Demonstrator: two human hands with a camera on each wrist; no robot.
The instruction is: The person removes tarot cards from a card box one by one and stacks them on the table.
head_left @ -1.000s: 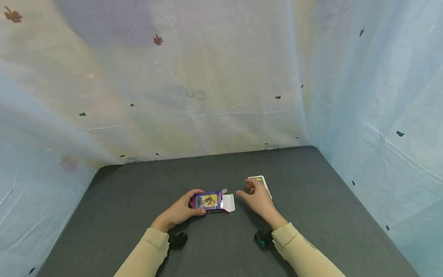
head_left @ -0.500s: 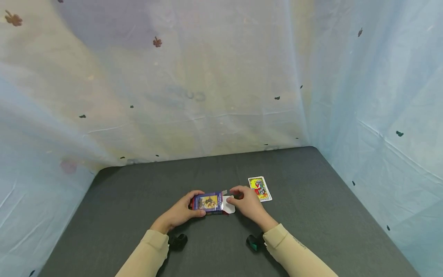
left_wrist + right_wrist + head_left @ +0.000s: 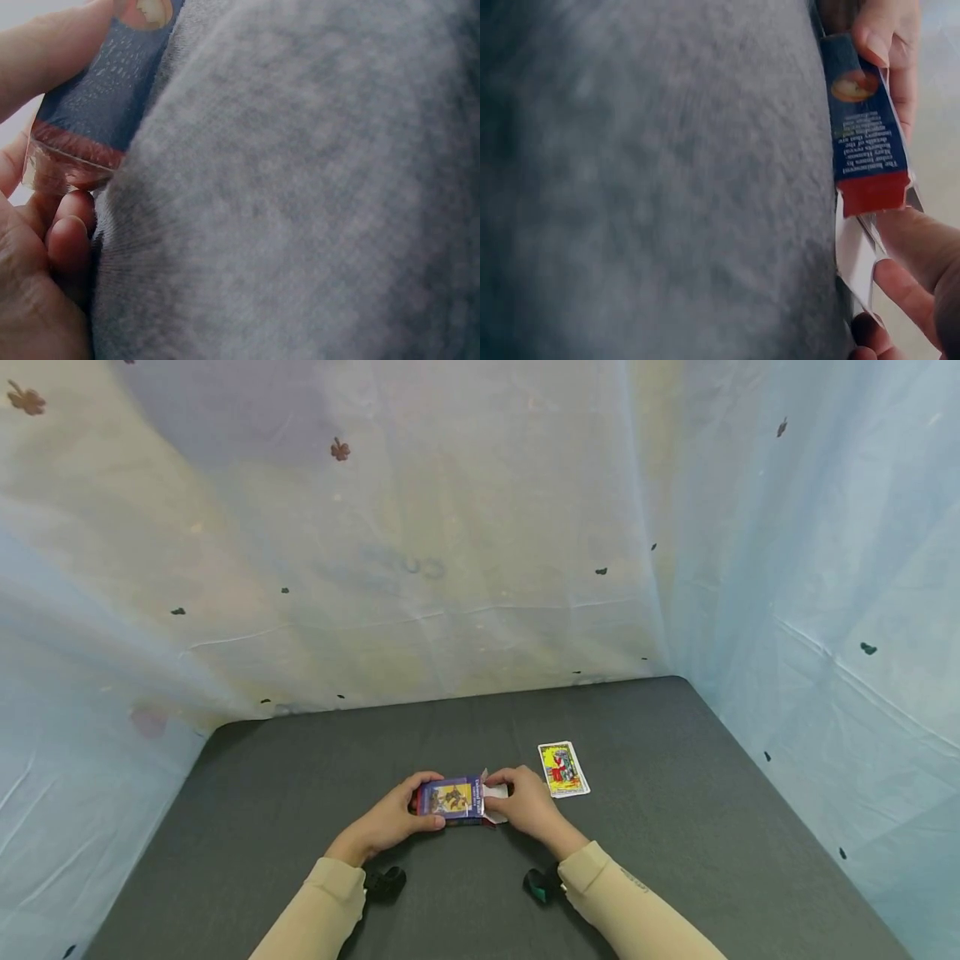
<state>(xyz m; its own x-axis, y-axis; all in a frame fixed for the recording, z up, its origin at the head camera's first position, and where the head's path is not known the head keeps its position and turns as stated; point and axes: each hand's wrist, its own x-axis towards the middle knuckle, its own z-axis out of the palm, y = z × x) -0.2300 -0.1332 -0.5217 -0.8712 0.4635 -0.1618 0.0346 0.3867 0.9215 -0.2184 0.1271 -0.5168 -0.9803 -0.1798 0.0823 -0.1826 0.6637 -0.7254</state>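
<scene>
A blue and purple tarot card box with a yellow picture lies on its back face near the middle of the table, its mouth to the right. My left hand grips its left end, thumb along the near side; the left wrist view shows the thumb over the blue side and a red band at the end. At the mouth, my right hand pinches around the white flap, thumb and index finger at its two sides. The right wrist view shows printed text and a red tab on the box's narrow side.
A white-bordered stack of cards, a yellow and red picture on top, lies just beyond the right hand. Dark grey cloth covers the table. Pale curtains stand behind and at both sides.
My right hand has come left from the card stack to the box's mouth, uncovering the stack, and its fingers have closed in on the flap. The left hand stays on the box.
</scene>
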